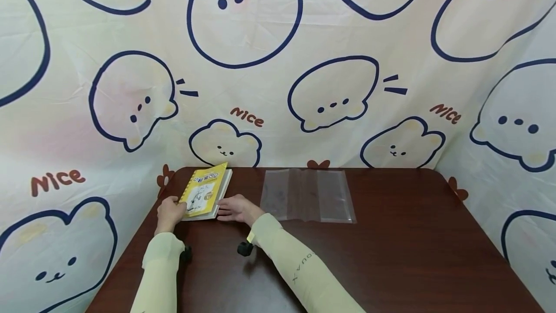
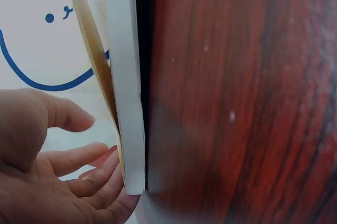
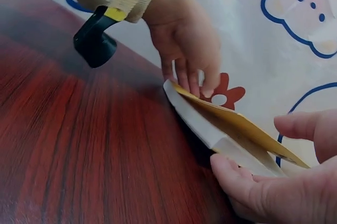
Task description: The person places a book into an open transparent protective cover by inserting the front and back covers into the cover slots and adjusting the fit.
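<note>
A brown desk (image 1: 408,235) is backing onto a patterned sheet (image 1: 339,28), its wood stretching wide rightward of a clear plastic sleeve (image 1: 334,197). A yellow book (image 1: 204,192) is lying near the far-left corner, left hand (image 1: 170,213) and right hand (image 1: 238,209) loosely spread, merely touching its edges.

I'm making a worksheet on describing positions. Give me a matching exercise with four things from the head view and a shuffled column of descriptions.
Things
1. Book
2. Plastic sheet
3. Left hand
4. Right hand

Descriptions
A. At the right edge of the yellow-covered item
B. Clear, lying flat on the brown table
C. At the left edge of the yellow-covered item
D. Yellow-covered, between the two hands

Pairs: 1-D, 2-B, 3-C, 4-A
</note>
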Available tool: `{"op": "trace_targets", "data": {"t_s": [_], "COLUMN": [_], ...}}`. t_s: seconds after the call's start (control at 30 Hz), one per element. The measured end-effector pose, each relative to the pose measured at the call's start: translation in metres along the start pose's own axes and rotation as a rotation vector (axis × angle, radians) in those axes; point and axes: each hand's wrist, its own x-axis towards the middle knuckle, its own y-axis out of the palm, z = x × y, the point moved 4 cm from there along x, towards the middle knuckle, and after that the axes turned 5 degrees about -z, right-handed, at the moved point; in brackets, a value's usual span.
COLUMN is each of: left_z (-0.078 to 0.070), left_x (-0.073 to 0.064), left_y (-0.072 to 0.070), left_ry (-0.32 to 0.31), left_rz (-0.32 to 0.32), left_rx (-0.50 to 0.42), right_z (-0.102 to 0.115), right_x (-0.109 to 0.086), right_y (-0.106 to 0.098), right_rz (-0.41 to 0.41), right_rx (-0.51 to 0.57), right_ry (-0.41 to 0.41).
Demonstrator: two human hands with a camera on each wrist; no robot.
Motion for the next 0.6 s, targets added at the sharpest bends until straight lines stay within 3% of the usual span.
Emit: {"op": "trace_targets", "data": {"t_s": [0.33,0.5,0.6], "left_z": [0.000,0.000,0.000], "left_x": [0.003,0.003,0.004], "left_y": [-0.004,-0.004,-0.002], "left_ry": [0.034,0.061,0.065], "left_rz": [0.055,0.105,0.131], "left_rx": [0.066,0.059,0.051], "right_z": [-0.004,-0.006,-0.009], "right_x": [0.007,0.009,0.010], "right_y": [0.005,0.006,0.005], "right_rz": [0.024,0.028,0.040], "right_rx": [-0.274,-0.230,-0.148], "right_ry": [-0.123,-0.142,-0.131]}}
